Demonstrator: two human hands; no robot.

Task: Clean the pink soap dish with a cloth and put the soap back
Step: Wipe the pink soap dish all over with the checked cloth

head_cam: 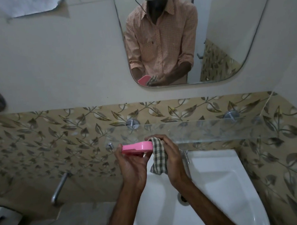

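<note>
Leaf-patterned tiles back a glass shelf (215, 128) over the white sink (219, 177). I see my left hand (133, 166) gripping the pink dish (138, 147) above the sink's left edge. My right hand (172, 156) clutches the checked cloth (158, 157), which hides the dish's right end. No soap visible to me.

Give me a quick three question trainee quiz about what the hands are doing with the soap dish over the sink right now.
1. True or false: the pink soap dish rests on the glass shelf.
2. Which hand holds the checked cloth? A) left hand B) right hand
3. What white fixture lies below both hands?

Key: 1. False, the left hand holds it in the air. 2. B. 3. The sink.
</note>
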